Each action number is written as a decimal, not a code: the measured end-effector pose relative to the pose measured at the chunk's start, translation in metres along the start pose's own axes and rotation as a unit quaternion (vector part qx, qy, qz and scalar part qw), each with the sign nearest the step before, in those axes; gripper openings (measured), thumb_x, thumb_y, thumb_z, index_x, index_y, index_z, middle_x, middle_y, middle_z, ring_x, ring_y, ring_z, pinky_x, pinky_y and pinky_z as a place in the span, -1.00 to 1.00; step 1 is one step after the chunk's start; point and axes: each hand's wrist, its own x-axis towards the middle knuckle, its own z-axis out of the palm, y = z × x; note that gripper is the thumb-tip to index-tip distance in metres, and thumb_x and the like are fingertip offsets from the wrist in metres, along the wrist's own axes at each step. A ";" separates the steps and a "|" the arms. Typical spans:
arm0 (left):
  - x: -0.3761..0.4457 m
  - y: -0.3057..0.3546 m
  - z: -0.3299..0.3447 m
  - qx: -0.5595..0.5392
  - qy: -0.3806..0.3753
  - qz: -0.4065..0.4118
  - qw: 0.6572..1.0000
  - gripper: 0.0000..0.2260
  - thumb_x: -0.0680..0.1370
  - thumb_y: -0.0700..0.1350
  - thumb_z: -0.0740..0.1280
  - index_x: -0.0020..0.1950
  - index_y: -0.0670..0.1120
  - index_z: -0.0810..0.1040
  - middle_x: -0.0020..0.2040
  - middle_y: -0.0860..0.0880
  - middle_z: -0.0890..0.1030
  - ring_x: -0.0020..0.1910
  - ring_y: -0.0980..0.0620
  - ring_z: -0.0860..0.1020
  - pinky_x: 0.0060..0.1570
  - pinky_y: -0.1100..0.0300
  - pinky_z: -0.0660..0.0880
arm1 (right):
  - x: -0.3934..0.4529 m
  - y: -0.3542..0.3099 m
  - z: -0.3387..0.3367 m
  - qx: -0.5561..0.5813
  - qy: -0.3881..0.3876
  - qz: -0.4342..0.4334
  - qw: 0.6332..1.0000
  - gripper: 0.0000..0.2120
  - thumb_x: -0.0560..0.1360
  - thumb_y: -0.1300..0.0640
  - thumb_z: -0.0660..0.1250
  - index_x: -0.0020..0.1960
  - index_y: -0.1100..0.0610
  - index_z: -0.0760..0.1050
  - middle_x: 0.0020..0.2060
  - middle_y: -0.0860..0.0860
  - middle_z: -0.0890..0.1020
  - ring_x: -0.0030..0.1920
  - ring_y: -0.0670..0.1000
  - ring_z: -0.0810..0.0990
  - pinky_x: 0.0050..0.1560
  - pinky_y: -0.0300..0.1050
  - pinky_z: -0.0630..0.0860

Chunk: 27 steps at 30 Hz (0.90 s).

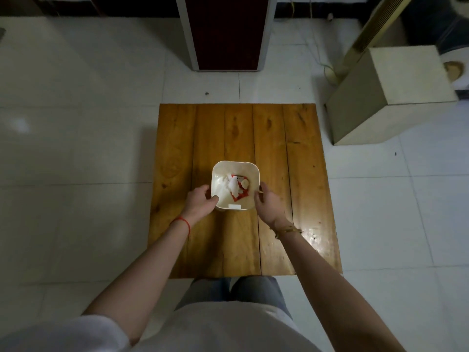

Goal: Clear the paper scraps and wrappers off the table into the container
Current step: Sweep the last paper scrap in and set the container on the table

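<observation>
Scraps (pixel 234 185) and a red wrapper (pixel 239 194) are lying inside the white container (pixel 253 174) on the wooden table (pixel 291 174). Left hand (pixel 200 200) and right hand (pixel 266 201) are cupping its sides. Clearing looks finished; next, I think, is letting go gently.

Top: white short-sleeved shirt (pixel 228 326)
Legs: grey-blue trousers (pixel 253 288)
Left wrist: thin red string bracelet (pixel 183 222)
Right wrist: gold-coloured bracelet (pixel 288 229)
</observation>
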 end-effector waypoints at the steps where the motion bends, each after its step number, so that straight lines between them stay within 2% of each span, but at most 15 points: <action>1: 0.011 0.000 -0.002 -0.001 -0.004 -0.006 1.000 -0.69 0.53 -0.17 0.30 0.26 -0.18 0.50 0.15 -0.14 0.61 0.08 -0.07 0.59 -0.30 0.38 0.41 | 0.010 -0.001 0.002 0.001 0.001 0.005 1.000 -0.70 0.63 0.09 0.12 0.32 0.17 0.35 -0.16 -0.03 0.57 -0.19 -0.04 0.61 -0.39 -0.45 0.34; 4: 0.042 0.000 -0.001 -0.006 -0.014 -0.019 1.000 -0.67 0.52 -0.18 0.30 0.29 -0.16 0.49 0.17 -0.12 0.60 0.13 -0.07 0.57 -0.17 0.30 0.47 | 0.037 0.001 0.008 -0.020 0.012 0.011 1.000 -0.70 0.62 0.14 0.13 0.32 0.19 0.36 -0.15 0.01 0.58 -0.26 -0.07 0.53 -0.45 -0.45 0.32; 9: 0.077 -0.007 0.007 -0.011 -0.022 -0.055 0.998 -0.63 0.51 -0.16 0.30 0.32 -0.15 0.47 0.21 -0.12 0.59 0.11 -0.05 0.55 0.04 0.09 0.54 | 0.068 0.014 0.016 -0.005 0.001 0.013 1.000 -0.71 0.61 0.19 0.14 0.31 0.24 0.36 -0.15 0.04 0.59 -0.24 -0.02 0.52 -0.41 -0.50 0.36; 12: 0.086 -0.008 0.012 -0.002 -0.039 -0.068 0.997 -0.58 0.52 -0.13 0.30 0.38 -0.14 0.42 0.26 -0.13 0.56 0.21 -0.10 0.53 0.16 -0.01 0.53 | 0.076 0.021 0.018 0.001 -0.007 0.013 1.000 -0.71 0.61 0.17 0.13 0.31 0.23 0.36 -0.12 0.06 0.61 -0.20 0.01 0.56 -0.41 -0.49 0.35; 18: 0.089 -0.010 0.018 0.002 -0.055 -0.089 0.994 -0.55 0.54 -0.12 0.28 0.43 -0.10 0.36 0.32 -0.11 0.51 0.29 -0.12 0.48 0.20 -0.02 0.51 | 0.079 0.033 0.019 0.007 -0.033 0.019 0.999 -0.64 0.60 0.18 0.15 0.38 0.22 0.31 0.03 0.12 0.64 -0.04 0.07 0.62 -0.25 -0.43 0.39; 20: 0.086 -0.011 0.020 0.007 -0.062 -0.099 0.993 -0.56 0.54 -0.12 0.28 0.43 -0.09 0.36 0.32 -0.09 0.51 0.31 -0.12 0.47 0.21 -0.03 0.49 | 0.079 0.033 0.018 0.006 -0.034 0.023 0.999 -0.63 0.60 0.18 0.15 0.39 0.21 0.30 0.07 0.14 0.64 0.00 0.10 0.63 -0.20 -0.33 0.43; 22: 0.084 -0.012 0.022 0.006 -0.071 -0.094 0.993 -0.59 0.55 -0.14 0.28 0.40 -0.09 0.39 0.30 -0.08 0.53 0.28 -0.10 0.48 0.17 0.05 0.48 | 0.078 0.034 0.017 0.001 -0.039 0.023 0.999 -0.62 0.60 0.18 0.15 0.40 0.22 0.29 0.11 0.16 0.62 0.05 0.14 0.63 -0.13 -0.23 0.47; 24: 0.078 -0.011 0.021 0.000 -0.068 -0.086 0.994 -0.60 0.55 -0.15 0.28 0.39 -0.09 0.40 0.30 -0.07 0.53 0.28 -0.09 0.49 0.13 0.11 0.46 | 0.075 0.033 0.014 -0.008 -0.046 0.030 0.998 -0.59 0.60 0.16 0.16 0.43 0.23 0.27 0.20 0.17 0.58 0.15 0.17 0.59 0.00 -0.14 0.51; 27: 0.069 -0.011 0.016 -0.019 -0.046 -0.063 0.997 -0.53 0.54 -0.14 0.31 0.45 -0.10 0.35 0.36 -0.09 0.50 0.31 -0.07 0.49 0.25 0.02 0.47 | 0.068 0.035 0.008 -0.036 -0.044 0.036 0.998 -0.50 0.60 0.11 0.19 0.48 0.22 0.19 0.37 0.16 0.44 0.35 0.16 0.43 0.27 0.02 0.43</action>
